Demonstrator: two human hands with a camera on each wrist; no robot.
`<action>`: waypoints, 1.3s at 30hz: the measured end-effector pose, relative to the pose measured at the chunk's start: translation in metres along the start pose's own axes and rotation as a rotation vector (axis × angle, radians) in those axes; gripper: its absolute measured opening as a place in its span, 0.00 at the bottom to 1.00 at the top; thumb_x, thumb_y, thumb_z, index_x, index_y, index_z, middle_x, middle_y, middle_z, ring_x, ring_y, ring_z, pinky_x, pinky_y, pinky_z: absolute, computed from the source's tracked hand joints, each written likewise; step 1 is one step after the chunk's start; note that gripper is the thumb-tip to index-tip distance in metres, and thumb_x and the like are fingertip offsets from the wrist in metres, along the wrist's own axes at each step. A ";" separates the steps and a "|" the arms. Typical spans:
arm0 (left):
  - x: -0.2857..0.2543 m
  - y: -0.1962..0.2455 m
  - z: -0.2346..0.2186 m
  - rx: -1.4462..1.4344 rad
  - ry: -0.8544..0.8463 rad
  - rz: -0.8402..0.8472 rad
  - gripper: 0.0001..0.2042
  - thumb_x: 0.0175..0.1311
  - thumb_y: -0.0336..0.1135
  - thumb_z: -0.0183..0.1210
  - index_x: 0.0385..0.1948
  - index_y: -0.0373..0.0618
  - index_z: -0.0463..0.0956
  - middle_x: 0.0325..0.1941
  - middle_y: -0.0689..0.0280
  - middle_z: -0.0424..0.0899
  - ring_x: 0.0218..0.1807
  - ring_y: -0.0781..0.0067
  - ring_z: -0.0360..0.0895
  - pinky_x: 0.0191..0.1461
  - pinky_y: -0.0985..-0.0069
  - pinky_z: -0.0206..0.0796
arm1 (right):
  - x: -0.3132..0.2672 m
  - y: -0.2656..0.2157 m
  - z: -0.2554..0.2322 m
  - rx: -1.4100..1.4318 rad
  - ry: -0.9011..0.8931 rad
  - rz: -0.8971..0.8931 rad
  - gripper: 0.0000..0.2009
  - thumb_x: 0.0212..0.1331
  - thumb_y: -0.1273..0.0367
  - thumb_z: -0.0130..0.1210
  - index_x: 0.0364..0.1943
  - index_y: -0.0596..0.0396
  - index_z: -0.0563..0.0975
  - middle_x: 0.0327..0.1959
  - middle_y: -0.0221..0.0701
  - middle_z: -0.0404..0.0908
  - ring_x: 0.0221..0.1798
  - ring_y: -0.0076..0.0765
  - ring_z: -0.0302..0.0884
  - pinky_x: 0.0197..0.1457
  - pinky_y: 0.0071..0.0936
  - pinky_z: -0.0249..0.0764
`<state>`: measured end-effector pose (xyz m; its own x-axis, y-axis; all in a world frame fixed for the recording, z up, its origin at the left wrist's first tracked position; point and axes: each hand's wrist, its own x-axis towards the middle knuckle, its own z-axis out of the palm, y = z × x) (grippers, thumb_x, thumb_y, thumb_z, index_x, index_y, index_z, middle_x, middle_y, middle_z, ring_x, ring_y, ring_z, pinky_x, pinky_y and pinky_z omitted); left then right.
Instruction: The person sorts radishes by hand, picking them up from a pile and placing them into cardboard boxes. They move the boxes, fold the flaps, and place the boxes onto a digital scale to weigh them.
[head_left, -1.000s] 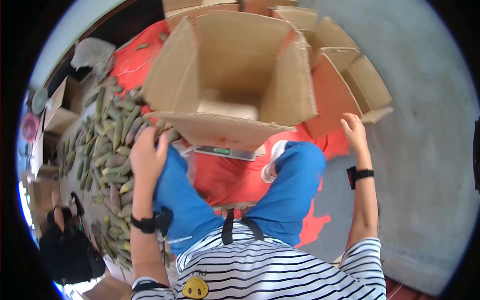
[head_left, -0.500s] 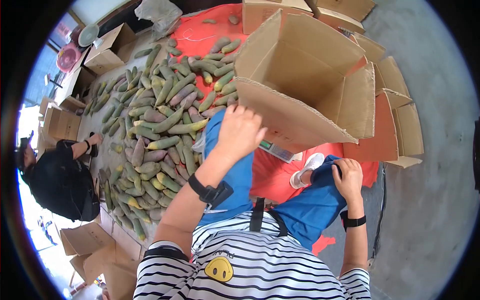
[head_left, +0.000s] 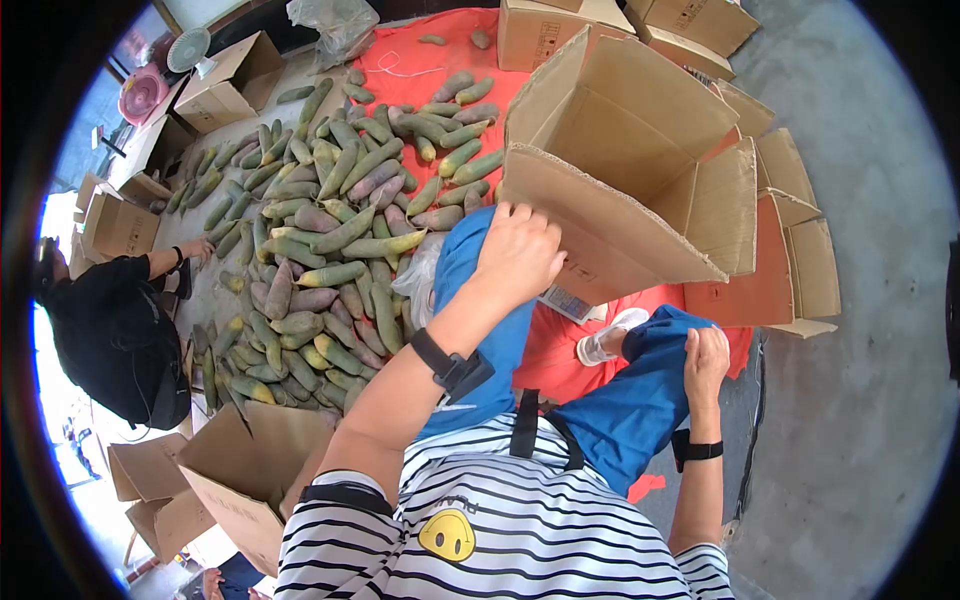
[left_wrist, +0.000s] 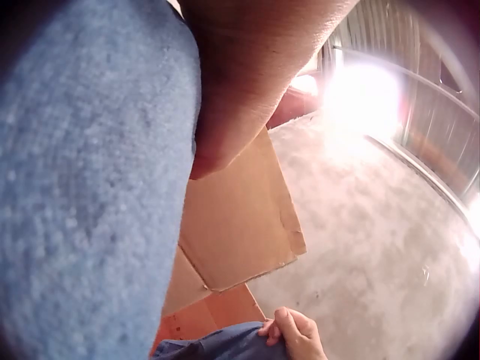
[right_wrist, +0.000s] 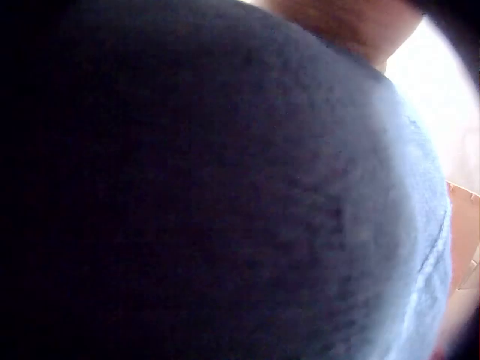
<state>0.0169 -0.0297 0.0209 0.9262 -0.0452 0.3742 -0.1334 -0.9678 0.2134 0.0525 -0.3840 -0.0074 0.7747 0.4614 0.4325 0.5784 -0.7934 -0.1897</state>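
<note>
My left hand [head_left: 520,252] rests on my left knee in blue trousers, its fingers relaxed beside the near wall of a large open cardboard box [head_left: 610,215]. That box stands tall in front of me, its flaps up and its inside bare. Under its near edge shows the keypad of a digital scale [head_left: 568,304]. My right hand [head_left: 707,362] lies on my right knee, fingers loosely bent and holding nothing; the left wrist view shows the same right hand [left_wrist: 292,330] on the cloth. Trouser cloth [right_wrist: 225,195] fills most of the right wrist view.
A wide heap of long green and purplish radishes [head_left: 330,240] spreads at left, partly over a red sheet [head_left: 400,55]. Other cardboard boxes [head_left: 800,240] stand right and behind. A person in black [head_left: 120,330] reaches toward the heap. Another open box [head_left: 250,460] is near my left elbow.
The head view has swung left. My right hand has come down from the air onto my right knee; my left hand stays at the left knee. An open box has appeared at lower left.
</note>
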 end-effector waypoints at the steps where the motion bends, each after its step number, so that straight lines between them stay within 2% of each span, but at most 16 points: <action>1: 0.001 0.001 0.001 -0.002 -0.012 0.003 0.13 0.51 0.44 0.65 0.27 0.43 0.80 0.34 0.60 0.80 0.47 0.61 0.75 0.56 0.62 0.61 | 0.000 0.001 0.003 -0.015 0.001 -0.011 0.15 0.69 0.65 0.49 0.24 0.59 0.73 0.22 0.39 0.71 0.32 0.51 0.72 0.54 0.42 0.71; 5: 0.003 0.006 0.004 0.015 -0.033 0.019 0.13 0.51 0.44 0.65 0.27 0.43 0.81 0.35 0.60 0.81 0.49 0.60 0.75 0.57 0.62 0.61 | 0.006 -0.010 -0.001 0.125 -0.039 0.064 0.15 0.69 0.66 0.50 0.25 0.60 0.74 0.22 0.36 0.74 0.29 0.44 0.74 0.51 0.37 0.73; 7: 0.005 0.008 0.004 0.026 -0.041 0.023 0.13 0.51 0.44 0.65 0.28 0.43 0.81 0.35 0.60 0.81 0.49 0.60 0.75 0.57 0.61 0.61 | 0.015 -0.037 -0.010 0.466 -0.150 0.324 0.10 0.65 0.69 0.54 0.28 0.61 0.74 0.26 0.37 0.76 0.29 0.40 0.74 0.44 0.31 0.74; 8: 0.006 0.010 0.005 0.036 -0.052 0.029 0.13 0.51 0.44 0.65 0.28 0.43 0.81 0.35 0.60 0.81 0.48 0.60 0.75 0.56 0.61 0.62 | 0.024 -0.051 -0.017 0.460 -0.101 0.178 0.06 0.64 0.72 0.55 0.33 0.62 0.77 0.30 0.36 0.79 0.33 0.34 0.78 0.42 0.26 0.74; 13: 0.014 0.015 0.014 -0.004 -0.080 0.038 0.13 0.51 0.44 0.65 0.28 0.43 0.81 0.35 0.60 0.81 0.48 0.60 0.75 0.55 0.61 0.62 | 0.060 -0.132 -0.084 0.810 -0.156 0.005 0.06 0.57 0.76 0.59 0.38 0.59 0.82 0.38 0.35 0.81 0.36 0.35 0.78 0.43 0.27 0.74; 19: 0.017 0.017 0.022 0.045 0.012 0.121 0.13 0.50 0.43 0.65 0.27 0.42 0.80 0.33 0.59 0.80 0.44 0.59 0.76 0.53 0.62 0.64 | 0.082 -0.192 -0.149 1.732 -0.277 -0.489 0.08 0.58 0.73 0.62 0.40 0.62 0.82 0.37 0.36 0.81 0.35 0.37 0.78 0.36 0.30 0.74; 21: 0.018 0.019 0.022 0.059 -0.004 0.103 0.13 0.50 0.43 0.65 0.26 0.42 0.80 0.32 0.59 0.80 0.43 0.59 0.77 0.52 0.62 0.65 | 0.088 -0.202 -0.158 1.763 -0.249 -0.668 0.06 0.59 0.75 0.60 0.33 0.66 0.82 0.35 0.47 0.82 0.33 0.41 0.81 0.32 0.26 0.79; 23: 0.019 0.020 0.022 0.069 -0.008 0.112 0.13 0.49 0.43 0.65 0.26 0.41 0.80 0.31 0.59 0.80 0.42 0.59 0.77 0.51 0.62 0.65 | 0.073 -0.222 -0.161 1.826 -0.177 -0.601 0.06 0.60 0.74 0.60 0.35 0.66 0.82 0.34 0.45 0.81 0.31 0.39 0.80 0.28 0.26 0.76; 25: 0.019 0.019 0.024 0.095 0.002 0.112 0.13 0.49 0.42 0.65 0.26 0.41 0.80 0.31 0.58 0.81 0.42 0.58 0.77 0.50 0.63 0.66 | 0.063 -0.236 -0.160 2.201 -0.016 -0.551 0.11 0.60 0.74 0.61 0.41 0.71 0.82 0.37 0.39 0.80 0.34 0.31 0.77 0.34 0.22 0.72; 26: 0.018 0.019 0.025 0.097 0.003 0.118 0.13 0.49 0.42 0.65 0.26 0.41 0.80 0.31 0.58 0.81 0.42 0.58 0.77 0.50 0.63 0.66 | 0.066 -0.233 -0.150 2.145 0.036 -0.726 0.10 0.60 0.75 0.61 0.41 0.71 0.82 0.39 0.41 0.81 0.36 0.35 0.79 0.36 0.23 0.74; 27: 0.019 0.020 0.025 0.102 -0.008 0.115 0.13 0.49 0.42 0.65 0.26 0.41 0.80 0.31 0.58 0.81 0.42 0.58 0.78 0.50 0.62 0.66 | 0.064 -0.233 -0.151 2.142 0.044 -0.728 0.10 0.60 0.75 0.61 0.41 0.71 0.82 0.39 0.41 0.81 0.36 0.35 0.79 0.36 0.23 0.74; 30: 0.019 0.019 0.027 0.102 -0.011 0.124 0.13 0.49 0.42 0.65 0.25 0.41 0.80 0.31 0.58 0.81 0.41 0.57 0.78 0.49 0.62 0.66 | 0.054 -0.231 -0.160 2.189 0.064 -0.658 0.09 0.62 0.76 0.59 0.41 0.72 0.81 0.39 0.43 0.81 0.36 0.35 0.79 0.36 0.24 0.74; 33: 0.020 0.019 0.032 0.096 -0.011 0.135 0.13 0.49 0.42 0.65 0.25 0.41 0.80 0.30 0.57 0.81 0.41 0.57 0.78 0.49 0.62 0.67 | 0.051 -0.214 -0.171 2.131 -0.171 -0.431 0.08 0.56 0.71 0.64 0.36 0.63 0.84 0.36 0.36 0.82 0.36 0.30 0.79 0.38 0.27 0.75; 35: 0.020 0.021 0.032 0.098 -0.017 0.137 0.13 0.49 0.42 0.65 0.25 0.41 0.79 0.30 0.57 0.80 0.41 0.57 0.78 0.50 0.62 0.67 | 0.061 -0.199 -0.156 2.010 -0.176 -0.462 0.06 0.60 0.72 0.61 0.35 0.63 0.81 0.27 0.38 0.79 0.27 0.35 0.76 0.25 0.25 0.70; 37: 0.020 0.027 0.029 0.108 -0.022 0.132 0.13 0.49 0.42 0.65 0.25 0.41 0.80 0.30 0.58 0.80 0.41 0.57 0.78 0.50 0.62 0.66 | 0.059 -0.179 -0.151 1.807 -0.182 -0.244 0.08 0.63 0.68 0.59 0.29 0.58 0.79 0.29 0.32 0.76 0.30 0.33 0.72 0.33 0.26 0.68; 39: 0.019 0.028 0.033 0.113 -0.004 0.141 0.13 0.49 0.42 0.65 0.25 0.42 0.80 0.30 0.58 0.80 0.41 0.57 0.77 0.50 0.62 0.66 | 0.050 -0.159 -0.130 1.740 -0.043 -0.015 0.16 0.67 0.64 0.54 0.22 0.57 0.74 0.26 0.29 0.73 0.26 0.26 0.66 0.30 0.22 0.63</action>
<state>0.0426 -0.0654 0.0047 0.9026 -0.1827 0.3898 -0.2213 -0.9736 0.0559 -0.0343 -0.2863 0.1593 0.7562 0.4961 0.4267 0.1392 0.5152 -0.8457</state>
